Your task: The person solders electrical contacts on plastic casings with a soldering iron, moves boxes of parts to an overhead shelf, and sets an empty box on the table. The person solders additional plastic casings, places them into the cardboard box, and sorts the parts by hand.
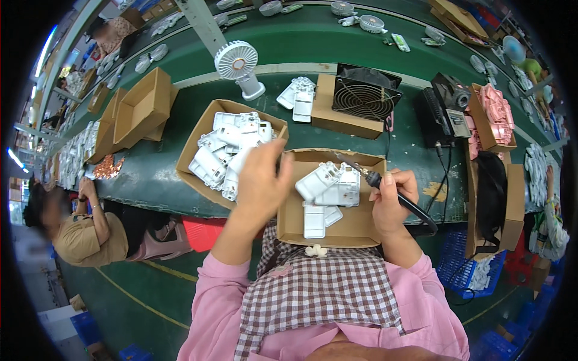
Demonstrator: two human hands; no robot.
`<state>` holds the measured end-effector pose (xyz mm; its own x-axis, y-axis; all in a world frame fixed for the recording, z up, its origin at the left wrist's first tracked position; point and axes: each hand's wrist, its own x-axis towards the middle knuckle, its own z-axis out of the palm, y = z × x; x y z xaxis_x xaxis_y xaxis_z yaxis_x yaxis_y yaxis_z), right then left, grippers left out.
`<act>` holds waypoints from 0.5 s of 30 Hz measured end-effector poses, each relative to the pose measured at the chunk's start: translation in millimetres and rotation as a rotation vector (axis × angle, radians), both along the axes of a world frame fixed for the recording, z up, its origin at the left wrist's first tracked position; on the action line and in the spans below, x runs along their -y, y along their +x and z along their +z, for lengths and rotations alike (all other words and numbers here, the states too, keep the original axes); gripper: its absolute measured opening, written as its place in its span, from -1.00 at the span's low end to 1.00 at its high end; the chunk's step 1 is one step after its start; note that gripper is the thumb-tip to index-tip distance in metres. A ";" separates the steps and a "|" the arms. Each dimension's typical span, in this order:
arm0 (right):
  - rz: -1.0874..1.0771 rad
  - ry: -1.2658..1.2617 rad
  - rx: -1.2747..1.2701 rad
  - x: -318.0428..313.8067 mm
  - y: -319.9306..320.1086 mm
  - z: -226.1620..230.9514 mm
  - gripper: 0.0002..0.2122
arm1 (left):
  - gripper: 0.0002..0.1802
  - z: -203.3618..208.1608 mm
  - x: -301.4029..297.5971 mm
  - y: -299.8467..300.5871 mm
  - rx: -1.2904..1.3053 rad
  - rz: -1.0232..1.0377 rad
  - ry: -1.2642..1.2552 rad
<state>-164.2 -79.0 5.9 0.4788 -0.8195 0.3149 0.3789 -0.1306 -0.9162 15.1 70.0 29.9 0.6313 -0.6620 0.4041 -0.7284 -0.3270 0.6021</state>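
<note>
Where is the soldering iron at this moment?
In the head view, just right of centre: the soldering iron is held in the right hand, its tip over the cardboard box by the apron.

White casings heaped in carton; black soldering iron aslant.

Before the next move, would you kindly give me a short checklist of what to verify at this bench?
1. Soldering iron gripped in the right hand: ok.
2. Left hand apart from the iron's tip: ok.
3. White casings lying singly in the middle box: not ok, some overlap.
4. Left hand holding a casing: cannot tell, its hold is hidden.
5. Iron's tip hot: cannot tell by sight.
6. White fan standing upright: ok.
</note>
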 end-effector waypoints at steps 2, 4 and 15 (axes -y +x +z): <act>0.001 0.002 -0.012 -1.2 2.5 2.3 -0.85 | -0.64 3.9 -17.8 29.9 0.279 0.119 0.253; 0.033 -0.025 -0.010 -1.2 5.2 1.9 -0.85 | -0.57 -3.6 -36.8 49.7 0.296 0.101 0.387; 0.092 0.130 -0.019 1.2 -0.4 6.1 -0.86 | -0.18 -2.8 -49.4 64.7 0.400 -0.072 0.630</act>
<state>-164.6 -80.1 11.9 0.5583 -0.8055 0.1989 0.3663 0.0243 -0.9302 79.9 119.4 27.1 0.4619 -0.8783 0.1239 -0.8851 -0.4653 0.0013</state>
